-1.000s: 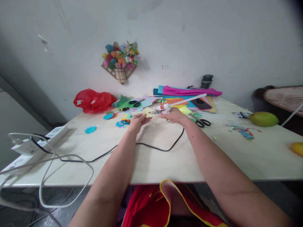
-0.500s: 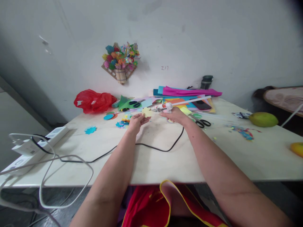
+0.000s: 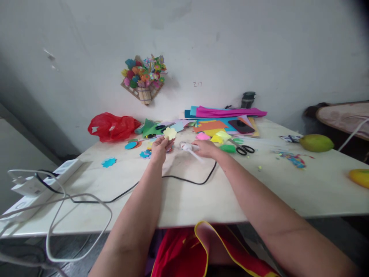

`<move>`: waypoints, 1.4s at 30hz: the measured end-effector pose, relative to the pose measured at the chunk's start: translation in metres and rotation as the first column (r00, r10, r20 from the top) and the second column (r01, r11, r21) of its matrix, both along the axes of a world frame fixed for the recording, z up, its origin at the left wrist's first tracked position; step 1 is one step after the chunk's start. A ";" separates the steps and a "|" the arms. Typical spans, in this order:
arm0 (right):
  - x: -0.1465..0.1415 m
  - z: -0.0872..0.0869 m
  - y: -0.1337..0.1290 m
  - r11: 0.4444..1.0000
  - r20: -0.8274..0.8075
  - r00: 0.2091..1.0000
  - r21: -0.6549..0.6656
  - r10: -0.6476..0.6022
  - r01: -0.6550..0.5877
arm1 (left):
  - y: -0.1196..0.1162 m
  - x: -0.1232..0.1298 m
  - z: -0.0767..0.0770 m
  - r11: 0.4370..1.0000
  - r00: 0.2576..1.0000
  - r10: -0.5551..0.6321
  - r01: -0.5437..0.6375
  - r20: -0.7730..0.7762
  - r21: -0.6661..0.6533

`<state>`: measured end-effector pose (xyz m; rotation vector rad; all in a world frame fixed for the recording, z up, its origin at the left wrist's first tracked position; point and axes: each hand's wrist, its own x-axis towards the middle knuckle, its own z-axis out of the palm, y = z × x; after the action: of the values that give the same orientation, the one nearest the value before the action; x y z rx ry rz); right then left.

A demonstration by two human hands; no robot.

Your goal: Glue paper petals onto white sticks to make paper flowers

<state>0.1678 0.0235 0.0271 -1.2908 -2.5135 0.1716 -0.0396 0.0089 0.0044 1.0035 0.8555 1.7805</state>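
Plainly, "217" (image 3: 197,84) marks the wall (image 3: 219,61); left hand (image 3: 160,149) pinches a paper flower (image 3: 170,133), right hand (image 3: 204,149) grips a glue gun (image 3: 186,146).

one number can be read: "217" (image 3: 197,84), in thin strokes on the wall (image 3: 225,57), above the far edge of the table (image 3: 207,207); its first figure could be a z. marks on the white charger (image 3: 27,187), by the table's left edge, are too small to read.

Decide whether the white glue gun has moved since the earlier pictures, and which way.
Yes: judged against the wall number, the white glue gun has shifted left and lower in the view.
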 end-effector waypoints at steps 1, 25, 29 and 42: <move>-0.003 -0.003 0.000 0.999 0.052 0.998 -0.002 0.033 -0.033 | 0.000 0.000 0.000 1.000 1.000 -0.005 0.005 -0.002 0.001; 0.043 -0.008 0.030 0.911 0.092 0.915 0.179 -0.393 0.373 | -0.008 0.016 -0.002 0.966 0.962 -0.249 0.239 -0.109 -0.101; 0.043 -0.016 0.034 0.915 0.107 0.924 0.224 -0.366 0.336 | -0.009 0.017 -0.002 0.963 0.959 -0.260 0.248 -0.115 -0.107; 0.046 -0.026 0.044 0.906 -0.063 0.939 0.248 -0.339 0.344 | -0.007 0.017 -0.003 0.959 0.956 -0.265 0.248 -0.123 -0.134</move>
<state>0.2135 0.0676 0.0008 -1.5775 -2.1585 -0.2131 -0.0228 0.0017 0.0014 1.1175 0.8626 1.4374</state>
